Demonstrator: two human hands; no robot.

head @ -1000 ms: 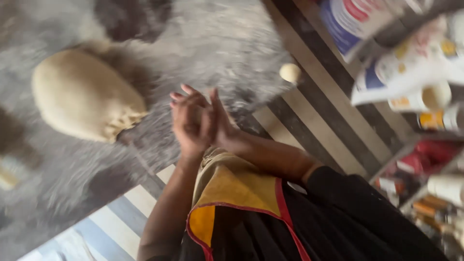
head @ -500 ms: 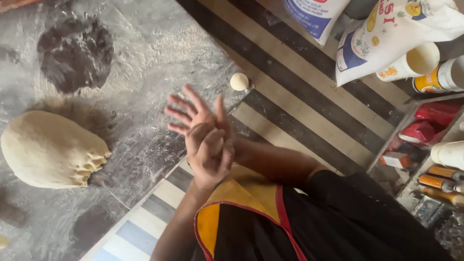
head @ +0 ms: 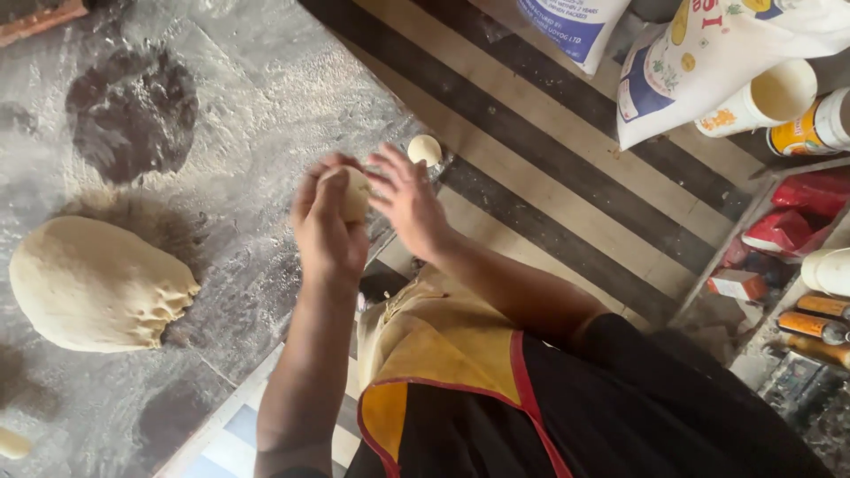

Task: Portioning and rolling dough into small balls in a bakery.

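A small pale dough ball [head: 355,192] sits between my two hands above the edge of the floured grey worktop [head: 230,133]. My left hand [head: 326,226] curls around it from the left with the fingers bent over it. My right hand [head: 405,202] presses against its right side, fingers spread. A second small dough ball [head: 425,149] rests on the worktop's edge just beyond my right hand. A big lump of dough [head: 93,285], torn on its right side, lies on the worktop to the left.
A striped floor [head: 549,168] runs to the right of the worktop. Printed sacks [head: 708,62], a white cup [head: 770,96] and a can [head: 810,128] stand at the far right. Low shelves [head: 788,265] with bottles and packets are beside me. A dark bare patch [head: 133,111] marks the worktop.
My hands went from flat palm against palm to cupping a visible dough ball between them. The view has swung, so the big lump now lies lower left.
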